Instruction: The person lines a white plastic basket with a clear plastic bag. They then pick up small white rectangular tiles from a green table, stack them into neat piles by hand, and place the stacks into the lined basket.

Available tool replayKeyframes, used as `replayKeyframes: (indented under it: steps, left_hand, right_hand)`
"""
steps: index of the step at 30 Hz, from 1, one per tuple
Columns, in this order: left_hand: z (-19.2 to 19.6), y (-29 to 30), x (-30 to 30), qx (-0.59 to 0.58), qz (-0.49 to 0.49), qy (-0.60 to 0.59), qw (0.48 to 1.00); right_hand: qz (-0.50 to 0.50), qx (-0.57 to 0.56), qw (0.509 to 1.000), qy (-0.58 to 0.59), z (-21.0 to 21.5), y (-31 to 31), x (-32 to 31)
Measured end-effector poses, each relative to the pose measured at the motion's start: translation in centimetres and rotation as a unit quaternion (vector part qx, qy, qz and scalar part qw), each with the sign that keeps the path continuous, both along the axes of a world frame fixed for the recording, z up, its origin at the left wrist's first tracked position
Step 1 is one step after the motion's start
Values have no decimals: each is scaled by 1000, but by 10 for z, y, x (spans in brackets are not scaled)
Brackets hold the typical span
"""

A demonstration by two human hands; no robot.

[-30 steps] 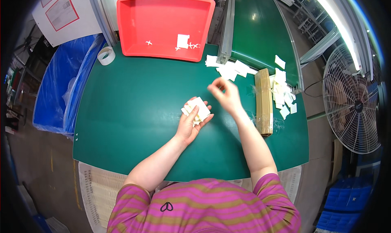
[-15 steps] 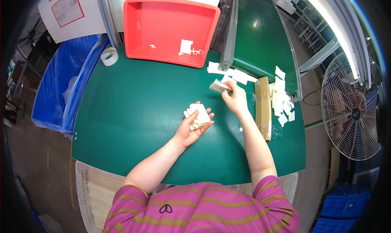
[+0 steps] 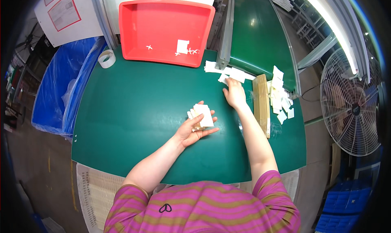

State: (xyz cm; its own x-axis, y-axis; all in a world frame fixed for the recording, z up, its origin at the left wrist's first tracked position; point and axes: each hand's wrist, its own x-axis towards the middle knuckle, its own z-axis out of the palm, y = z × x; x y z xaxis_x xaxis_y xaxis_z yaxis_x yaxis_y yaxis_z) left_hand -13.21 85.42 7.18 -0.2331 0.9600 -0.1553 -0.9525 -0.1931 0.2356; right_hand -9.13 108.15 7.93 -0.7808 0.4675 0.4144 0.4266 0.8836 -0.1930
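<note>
My left hand (image 3: 194, 128) lies palm up over the green table (image 3: 134, 110) and holds a small stack of white cards (image 3: 201, 115), thumb across them. My right hand (image 3: 235, 95) reaches forward, fingers down on loose white cards (image 3: 233, 73) lying at the near end of the green conveyor belt (image 3: 252, 33). I cannot tell whether it has gripped a card. A long cardboard box (image 3: 261, 104) lies just right of that hand.
A red tray (image 3: 163, 17) holding one white card and small white scraps stands at the back. A tape roll (image 3: 106, 58) sits to its left. More white cards (image 3: 281, 96) are heaped right of the box. A blue bin (image 3: 57, 90) stands left, a fan (image 3: 352, 106) right.
My right hand has gone forward from near the left hand's stack to the loose cards by the belt. The left hand has kept its stack and barely moved.
</note>
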Motion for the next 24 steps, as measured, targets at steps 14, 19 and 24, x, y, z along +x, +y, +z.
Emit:
replayKeyframes:
  steps: [14, 19, 24]
  left_hand:
    - [6, 3, 4, -33, 136, 137, 981]
    - [-5, 1, 0, -88, 159, 133, 974]
    - [9, -3, 0, -53, 113, 122, 985]
  right_hand:
    - [50, -435, 892, 111, 37, -54, 10]
    - [208, -296, 929, 77, 42, -99, 16]
    - [98, -80, 981, 144, 27, -36, -2]
